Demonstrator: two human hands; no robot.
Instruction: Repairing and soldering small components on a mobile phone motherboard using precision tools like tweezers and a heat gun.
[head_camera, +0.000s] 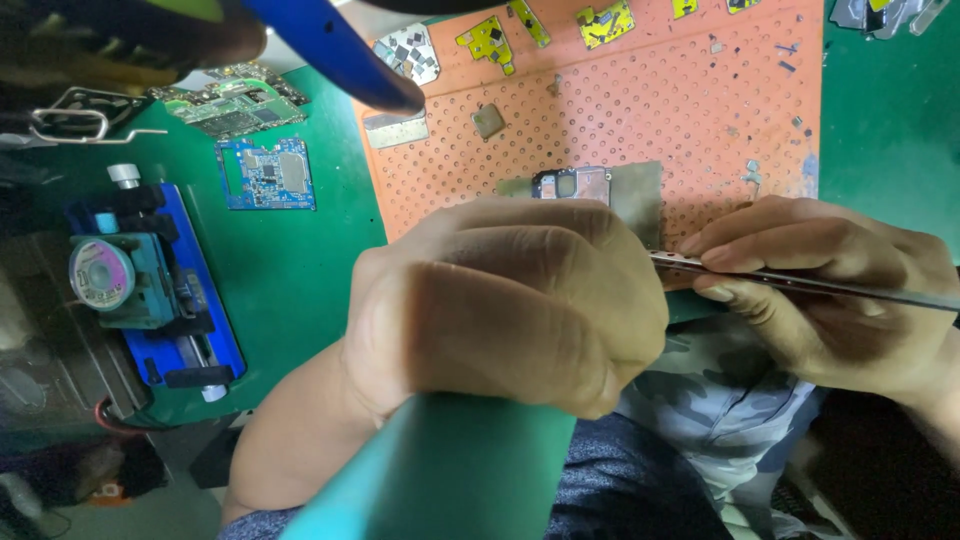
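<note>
Right hand (820, 290) pinches tweezers (800, 283) at orange mat (620, 110) edge; left hand (510, 310) fisted beside

Electronics repair workshop, my desk (300, 260) covered in green mat with an orange perforated heat mat (640, 100) on top. Bare circuit boards (265, 172) and small yellow flex parts (487, 42) lie around, plus a blue board-holder jig (165, 290) with a solder wick spool (100, 272). Fine tweezers (800, 283) in my right hand (830, 290).
</note>
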